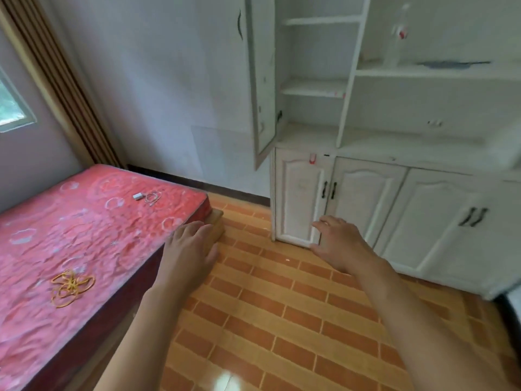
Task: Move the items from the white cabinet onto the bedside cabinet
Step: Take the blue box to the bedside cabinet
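Up top, white cabinet (394, 153) shelf holds clear bottle (396, 43); both hands' grip loose, empty.

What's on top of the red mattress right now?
On the red mattress lie a small white charger with coiled cable and a bundle of yellow rubber bands. Both hands are empty; the mattress's near end is out of frame.

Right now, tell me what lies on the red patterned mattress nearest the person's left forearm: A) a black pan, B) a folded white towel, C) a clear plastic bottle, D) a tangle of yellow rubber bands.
D: the tangle of yellow rubber bands lies on the red patterned mattress close beside the left forearm.
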`<move>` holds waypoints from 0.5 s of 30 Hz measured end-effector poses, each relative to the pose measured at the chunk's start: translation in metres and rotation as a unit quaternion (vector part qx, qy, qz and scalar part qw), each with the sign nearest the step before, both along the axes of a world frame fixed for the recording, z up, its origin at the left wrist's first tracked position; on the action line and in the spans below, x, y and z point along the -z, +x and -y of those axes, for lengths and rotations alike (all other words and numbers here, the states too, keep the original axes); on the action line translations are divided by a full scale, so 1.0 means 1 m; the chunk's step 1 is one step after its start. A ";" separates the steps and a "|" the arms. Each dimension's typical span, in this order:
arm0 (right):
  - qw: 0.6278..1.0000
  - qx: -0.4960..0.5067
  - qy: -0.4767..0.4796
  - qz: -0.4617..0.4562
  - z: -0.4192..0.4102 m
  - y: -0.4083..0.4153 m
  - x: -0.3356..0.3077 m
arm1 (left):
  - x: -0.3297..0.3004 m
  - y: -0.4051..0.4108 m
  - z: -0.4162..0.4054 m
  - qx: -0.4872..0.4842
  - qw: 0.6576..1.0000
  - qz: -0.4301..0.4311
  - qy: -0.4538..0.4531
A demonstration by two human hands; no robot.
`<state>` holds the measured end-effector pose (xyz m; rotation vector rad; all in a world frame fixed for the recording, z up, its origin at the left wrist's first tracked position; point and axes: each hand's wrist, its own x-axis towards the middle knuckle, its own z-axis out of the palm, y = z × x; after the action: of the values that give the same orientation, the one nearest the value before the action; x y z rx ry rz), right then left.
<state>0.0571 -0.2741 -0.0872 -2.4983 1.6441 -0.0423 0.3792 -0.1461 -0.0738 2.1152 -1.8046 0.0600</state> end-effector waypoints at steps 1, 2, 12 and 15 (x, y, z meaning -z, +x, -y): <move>1.000 0.014 0.004 0.001 0.006 -0.020 0.000 | -0.001 -0.016 0.016 0.016 1.000 -0.005 -0.001; 1.000 0.028 0.007 0.001 0.013 -0.039 -0.002 | -0.003 -0.030 0.032 0.030 0.999 -0.012 0.001; 0.986 0.164 -0.008 0.043 0.067 -0.190 -0.025 | -0.023 -0.157 0.202 0.190 0.982 0.015 -0.001; 0.979 0.203 -0.013 0.034 0.090 -0.223 -0.031 | -0.021 -0.193 0.253 0.231 0.973 0.011 0.000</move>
<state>-0.1658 -0.3639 -0.0560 -2.1088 2.1025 -0.1923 0.1865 -0.3988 -0.0530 1.6459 -2.2587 -0.0342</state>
